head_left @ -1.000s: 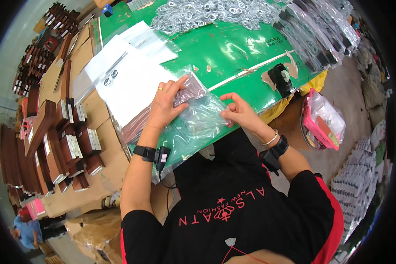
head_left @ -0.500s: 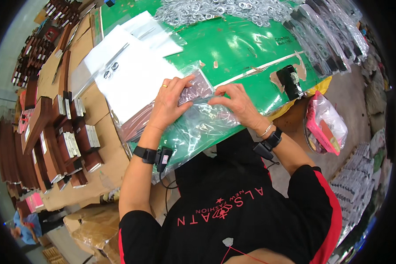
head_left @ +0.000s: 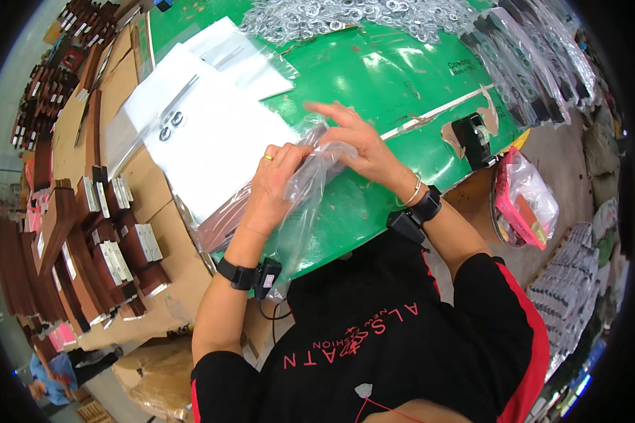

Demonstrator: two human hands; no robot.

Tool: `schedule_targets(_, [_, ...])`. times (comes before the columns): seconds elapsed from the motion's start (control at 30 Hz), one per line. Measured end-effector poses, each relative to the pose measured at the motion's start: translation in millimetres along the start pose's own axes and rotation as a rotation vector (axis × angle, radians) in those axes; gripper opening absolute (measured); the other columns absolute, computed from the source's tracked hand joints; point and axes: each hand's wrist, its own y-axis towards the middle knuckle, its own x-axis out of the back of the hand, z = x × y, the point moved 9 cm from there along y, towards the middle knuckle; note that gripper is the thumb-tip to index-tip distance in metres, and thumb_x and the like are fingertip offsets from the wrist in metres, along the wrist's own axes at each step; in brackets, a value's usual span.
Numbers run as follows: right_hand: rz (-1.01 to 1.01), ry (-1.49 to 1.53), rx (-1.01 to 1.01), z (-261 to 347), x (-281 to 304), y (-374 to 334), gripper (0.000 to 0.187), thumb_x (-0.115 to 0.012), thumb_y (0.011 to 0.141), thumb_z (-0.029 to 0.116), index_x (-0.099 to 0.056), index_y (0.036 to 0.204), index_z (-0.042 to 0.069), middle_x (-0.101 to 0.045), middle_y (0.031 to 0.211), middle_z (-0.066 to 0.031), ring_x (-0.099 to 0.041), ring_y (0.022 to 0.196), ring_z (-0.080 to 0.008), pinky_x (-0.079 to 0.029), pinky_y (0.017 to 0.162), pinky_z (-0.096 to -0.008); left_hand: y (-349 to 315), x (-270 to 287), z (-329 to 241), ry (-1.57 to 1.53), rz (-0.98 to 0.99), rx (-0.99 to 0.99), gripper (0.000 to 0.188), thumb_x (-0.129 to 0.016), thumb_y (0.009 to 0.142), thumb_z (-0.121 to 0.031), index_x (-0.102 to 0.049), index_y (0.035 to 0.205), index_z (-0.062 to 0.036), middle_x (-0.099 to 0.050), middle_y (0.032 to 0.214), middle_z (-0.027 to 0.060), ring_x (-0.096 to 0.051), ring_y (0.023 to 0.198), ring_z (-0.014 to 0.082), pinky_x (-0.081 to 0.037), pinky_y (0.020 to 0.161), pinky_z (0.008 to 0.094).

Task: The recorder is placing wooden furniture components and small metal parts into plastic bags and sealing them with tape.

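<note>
A long flat brown piece [head_left: 222, 225] lies slantwise along the table's near edge, its far end in clear plastic film [head_left: 305, 204]. My left hand [head_left: 271, 187] bends its fingers over the piece and the film near that end. My right hand [head_left: 360, 144] has a gathered edge of the film between thumb and fingers, raised off the table, while one finger points out to the left. Whether the film is a bag or a loose sheet I cannot tell. My palms and fingers hide part of the piece.
White sheets [head_left: 204, 127] with two black rings lie beyond my left hand. Small bagged metal rings [head_left: 346, 17] are heaped at the far edge of the green table [head_left: 374, 77]. A black tape dispenser [head_left: 470, 139] sits right. Brown wooden parts [head_left: 85, 247] stack left; a pink-rimmed bin [head_left: 504, 197] stands right.
My right hand has lifted the film's near right part and drawn it left over the brown piece. Before, the film lay spread on the green table. My left hand stays on the piece.
</note>
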Motion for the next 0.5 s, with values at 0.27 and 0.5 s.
schedule_targets(0.27, [0.055, 0.054, -0.134, -37, -23, -6, 0.024, -0.062, 0.093, 0.023, -0.067, 0.110, 0.007, -0.065, 0.129, -0.0097, -0.058, 0.121, -0.0297, -0.033, 0.113, -0.0487, -1, -1, 7, -0.003, -0.035, -0.004, 0.045, -0.069, 0.073, 0.003, -0.059, 0.116, -0.0037, -0.061, 0.101, 0.0127, -0.054, 0.092, 0.0354, -0.047, 0.081, 0.0419])
schedule_targets(0.5, [0.027, 0.030, -0.029, -47, -28, -4, 0.025, -0.058, 0.093, 0.017, -0.068, 0.112, 0.005, -0.067, 0.111, -0.0105, -0.060, 0.107, -0.0307, -0.038, 0.105, -0.0457, -15, -2, 48, -0.575, 0.015, 0.549, 0.046, -0.054, 0.091, 0.003, -0.053, 0.136, -0.0039, -0.066, 0.120, 0.0151, -0.060, 0.097, 0.0192, -0.047, 0.083, 0.0353])
